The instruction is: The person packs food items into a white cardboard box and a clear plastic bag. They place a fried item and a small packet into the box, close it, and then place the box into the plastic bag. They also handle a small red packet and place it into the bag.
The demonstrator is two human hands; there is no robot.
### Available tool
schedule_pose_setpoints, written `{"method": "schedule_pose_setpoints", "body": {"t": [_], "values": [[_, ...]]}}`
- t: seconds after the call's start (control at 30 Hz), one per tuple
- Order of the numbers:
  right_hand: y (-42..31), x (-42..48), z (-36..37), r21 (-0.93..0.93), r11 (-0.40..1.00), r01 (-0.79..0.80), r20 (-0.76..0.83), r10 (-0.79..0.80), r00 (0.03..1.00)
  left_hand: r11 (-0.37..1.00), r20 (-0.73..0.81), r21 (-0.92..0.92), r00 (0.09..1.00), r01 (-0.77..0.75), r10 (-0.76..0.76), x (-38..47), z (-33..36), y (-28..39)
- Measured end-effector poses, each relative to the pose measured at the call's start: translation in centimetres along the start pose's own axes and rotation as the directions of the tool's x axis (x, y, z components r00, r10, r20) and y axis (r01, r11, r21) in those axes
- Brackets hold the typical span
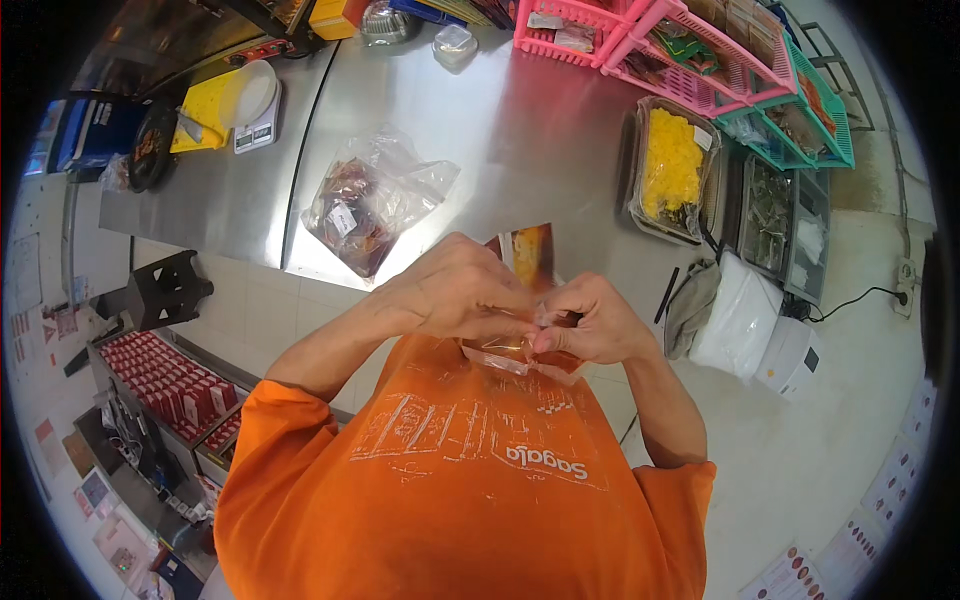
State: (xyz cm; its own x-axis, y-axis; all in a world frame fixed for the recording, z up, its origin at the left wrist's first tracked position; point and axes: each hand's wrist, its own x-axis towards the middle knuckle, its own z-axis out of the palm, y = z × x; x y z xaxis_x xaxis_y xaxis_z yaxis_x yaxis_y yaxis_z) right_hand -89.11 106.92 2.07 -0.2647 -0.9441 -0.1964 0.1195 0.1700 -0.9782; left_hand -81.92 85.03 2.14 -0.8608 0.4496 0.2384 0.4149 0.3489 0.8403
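My left hand (469, 292) pinches the upper edge of a clear plastic bag (517, 346) close to my chest. My right hand (596, 319) grips the same edge, with the two thumbs nearly touching. Below the hands, the lower part of the bag shows dark brown and yellowish contents (529, 255) at the front of the steel table (517, 172). My fingers hide much of the bag's middle. Farther left on the table lies another clear plastic bag (364, 202), its dark reddish-brown contents under a small white label.
A clear-covered tray of yellow food (671, 165) stands on the right, near pink baskets (690, 52) and a green basket (810, 112). Toward the left are a kitchen scale (259, 124), a yellow cutting board (199, 109) and a black pan (152, 146). A black stool (169, 289) stands below the table.
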Motion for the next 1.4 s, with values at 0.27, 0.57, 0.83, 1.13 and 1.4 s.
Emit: {"method": "schedule_pose_setpoints", "body": {"t": [0.27, 0.57, 0.83, 1.13, 1.4], "values": [[-1.3, -0.5, 0.5, -0.188, 0.981, 0.056, -0.115, -0.079, 0.990, 0.920, 0.033, -0.335, 0.978, 0.205, -0.206, -0.5, -0.3, 0.4], [-2.7, 0.3, 1.1, -0.402, 0.896, -0.189, 0.012, 0.211, 0.977, 0.915, 0.420, 0.090, 0.818, 0.392, -0.392, 1.6, -2.2, 2.2], [-0.9, -1.1, 1.1, 0.027, 0.941, -0.337, -0.042, 0.338, 0.940, 0.915, 0.367, -0.078, 0.865, 0.396, -0.343, 0.3, -1.4, 1.1], [-0.2, -1.1, 1.6, 0.155, 0.977, -0.149, -0.078, 0.162, 0.984, 0.880, 0.229, -0.114, 0.874, 0.460, -0.428, -0.7, -0.5, 1.2], [-1.1, -0.9, 0.9, -0.182, 0.977, -0.107, 0.007, 0.110, 0.994, 0.843, 0.421, -0.142, 0.803, 0.518, -0.422, -0.4, -1.0, 0.9]]}}
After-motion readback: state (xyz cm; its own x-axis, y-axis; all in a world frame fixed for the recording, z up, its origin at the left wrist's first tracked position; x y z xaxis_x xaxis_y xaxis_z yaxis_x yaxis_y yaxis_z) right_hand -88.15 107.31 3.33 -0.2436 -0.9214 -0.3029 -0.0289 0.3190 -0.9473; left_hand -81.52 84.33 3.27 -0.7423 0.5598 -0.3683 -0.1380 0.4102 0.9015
